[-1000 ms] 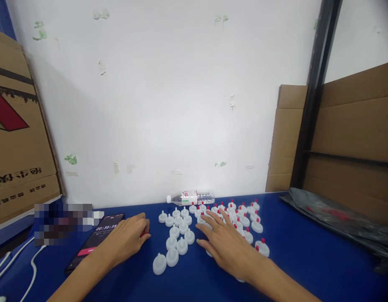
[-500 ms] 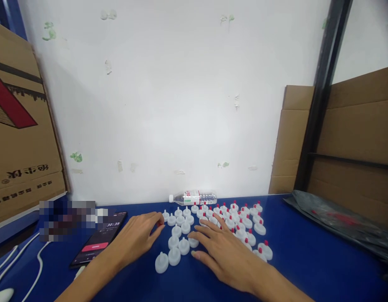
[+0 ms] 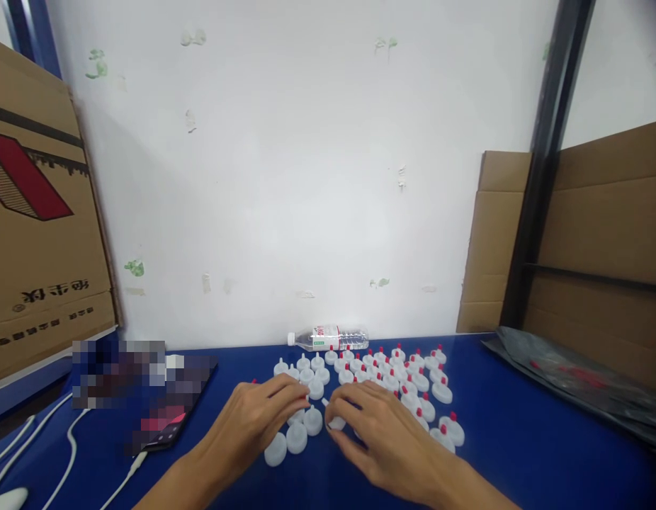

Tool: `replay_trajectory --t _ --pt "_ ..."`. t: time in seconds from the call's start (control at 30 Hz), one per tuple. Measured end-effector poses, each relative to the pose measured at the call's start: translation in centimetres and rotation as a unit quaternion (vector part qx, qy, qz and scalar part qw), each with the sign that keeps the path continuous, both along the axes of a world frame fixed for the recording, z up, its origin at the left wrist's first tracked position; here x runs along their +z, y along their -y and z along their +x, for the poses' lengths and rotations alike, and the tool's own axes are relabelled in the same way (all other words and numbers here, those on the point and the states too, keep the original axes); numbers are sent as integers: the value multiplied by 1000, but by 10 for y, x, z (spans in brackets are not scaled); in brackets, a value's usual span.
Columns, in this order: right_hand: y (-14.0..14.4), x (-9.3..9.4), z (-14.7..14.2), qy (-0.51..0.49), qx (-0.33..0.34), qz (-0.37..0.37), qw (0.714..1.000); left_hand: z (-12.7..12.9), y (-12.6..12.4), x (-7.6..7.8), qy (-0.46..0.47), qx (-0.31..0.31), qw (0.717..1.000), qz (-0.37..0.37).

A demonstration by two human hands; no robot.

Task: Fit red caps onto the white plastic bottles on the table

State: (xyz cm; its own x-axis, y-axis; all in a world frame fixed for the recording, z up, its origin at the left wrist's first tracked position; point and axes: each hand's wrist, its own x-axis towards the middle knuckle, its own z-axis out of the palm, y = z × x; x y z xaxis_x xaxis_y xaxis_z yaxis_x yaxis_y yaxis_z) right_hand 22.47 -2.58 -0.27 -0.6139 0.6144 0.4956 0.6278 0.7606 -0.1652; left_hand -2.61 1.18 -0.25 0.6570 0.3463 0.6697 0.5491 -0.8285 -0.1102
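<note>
Head view. Blue table (image 3: 519,439): a cluster of white caps (image 3: 328,397) at centre. The plain ones sit left, the red-tipped caps (image 3: 413,372) right, apparently sorted so the two kinds stay apart. Left hand (image 3: 256,418): fingers curled together over the plain caps, fingertips meeting the right hand's. Right hand (image 3: 381,432): thumb and forefinger pinching one white cap (image 3: 336,423). Behind the cluster, a water bottle (image 3: 331,338) lies on its side by the wall. A phone (image 3: 168,418) lies at left, within easy glance.

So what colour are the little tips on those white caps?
Red. The tips on the white caps show clearly in the head view.
</note>
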Motion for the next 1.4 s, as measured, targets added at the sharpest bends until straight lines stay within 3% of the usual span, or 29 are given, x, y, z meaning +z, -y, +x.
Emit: replay_trajectory --t 0.27,0.4,0.6,0.77,0.9,1.13,1.4 --pt "-1 -4 -3 2 78 27 997 7 9 -11 -23 -51 998 -1" --pt "-2 -2 -2 -4 92 18 996 11 14 -9 -30 -43 999 -11" --pt "2 -1 -1 -104 85 3 991 17 17 -5 32 -36 999 5" --pt "0 -9 -2 -111 102 65 986 16 12 -7 32 -4 999 29" --pt "-3 -12 -2 -109 114 108 982 18 14 -8 16 -11 999 -36" --pt "-2 -12 -1 -113 159 118 974 22 25 -10 76 -42 983 -163" --pt "-7 -19 3 -76 168 145 972 25 30 -7 87 -48 962 -255"
